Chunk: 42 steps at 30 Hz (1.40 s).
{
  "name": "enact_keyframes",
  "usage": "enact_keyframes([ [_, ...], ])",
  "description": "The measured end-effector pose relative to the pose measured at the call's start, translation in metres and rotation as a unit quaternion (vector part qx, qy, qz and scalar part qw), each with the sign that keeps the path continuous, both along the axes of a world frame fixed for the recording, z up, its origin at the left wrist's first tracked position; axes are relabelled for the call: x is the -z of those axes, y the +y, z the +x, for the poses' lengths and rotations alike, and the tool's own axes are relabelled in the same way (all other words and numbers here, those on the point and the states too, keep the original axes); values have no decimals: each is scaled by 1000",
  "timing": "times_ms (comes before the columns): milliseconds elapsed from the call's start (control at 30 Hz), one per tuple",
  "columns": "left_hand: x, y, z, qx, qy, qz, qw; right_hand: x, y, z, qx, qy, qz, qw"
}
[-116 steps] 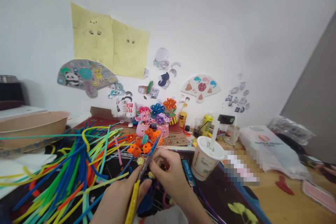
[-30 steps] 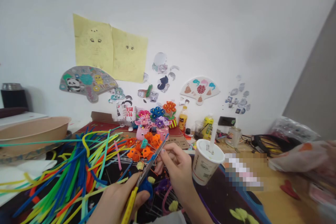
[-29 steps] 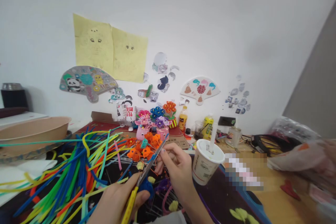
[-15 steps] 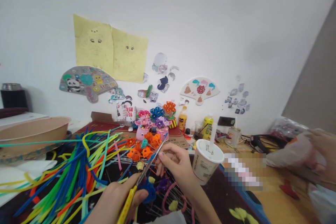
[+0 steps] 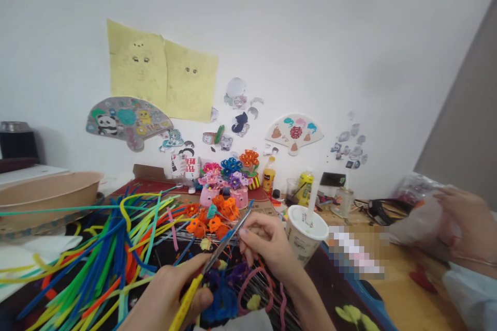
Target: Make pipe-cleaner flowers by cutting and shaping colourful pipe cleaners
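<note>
My left hand [image 5: 176, 287] is closed around yellow-handled scissors [image 5: 186, 302], whose metal blades slant up to the right. Close to the blade tips, my right hand [image 5: 266, 240] has thumb and fingers pinched on a thin blue pipe cleaner [image 5: 249, 208], which runs along the blades. Whether the blades touch it I cannot tell. Under my hands lie a blue fuzzy piece [image 5: 221, 297], a purple one [image 5: 239, 273] and a pink loop [image 5: 248, 289]. Orange pipe-cleaner flowers [image 5: 217, 214] rest just beyond the blades.
A heap of coloured pipe cleaners [image 5: 104, 258] spreads on the left beside a beige basin [image 5: 50, 189]. A lidded paper cup with a straw [image 5: 306, 230] stands close to my right wrist. Finished flower pots [image 5: 209, 196] and bottles [image 5: 269, 176] line the wall. Another person's hand [image 5: 466, 217] handles a plastic bag at right.
My right hand and the blade tips have shifted slightly right. More of the blue fuzzy piece shows below my hands. The other person's hand has moved left over the bag.
</note>
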<state>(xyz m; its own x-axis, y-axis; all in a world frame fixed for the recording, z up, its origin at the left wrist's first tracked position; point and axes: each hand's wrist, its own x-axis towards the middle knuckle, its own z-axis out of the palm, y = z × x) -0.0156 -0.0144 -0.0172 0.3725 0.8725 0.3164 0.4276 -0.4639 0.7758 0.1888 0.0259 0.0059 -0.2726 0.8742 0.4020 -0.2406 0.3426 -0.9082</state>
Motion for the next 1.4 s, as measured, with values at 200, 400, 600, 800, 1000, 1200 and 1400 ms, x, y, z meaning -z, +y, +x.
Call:
enact_keyframes([
  [200, 9, 0, -1, -60, -11, -11, 998, 1, 2, -12, 70, 25, -14, 997],
  [400, 18, 6, -2, -62, -77, -3, 995, 0, 1, -22, 111, 41, -17, 993],
  [600, 22, 8, -4, -66, -110, -9, 992, 1, 1, -26, 109, 32, -22, 993],
  [800, 26, 9, -5, -40, -91, -7, 995, 5, 1, -29, 110, 26, -7, 994],
  [1000, 27, 11, 2, -64, -61, 22, 996, 8, 3, -30, 112, 20, -6, 993],
  [1200, 13, 7, 2, -112, -7, 41, 993, 13, 5, -31, 97, 12, 3, 995],
  [1400, 7, 0, 15, -161, 3, 67, 985, 17, 3, -34, 90, 7, 8, 996],
])
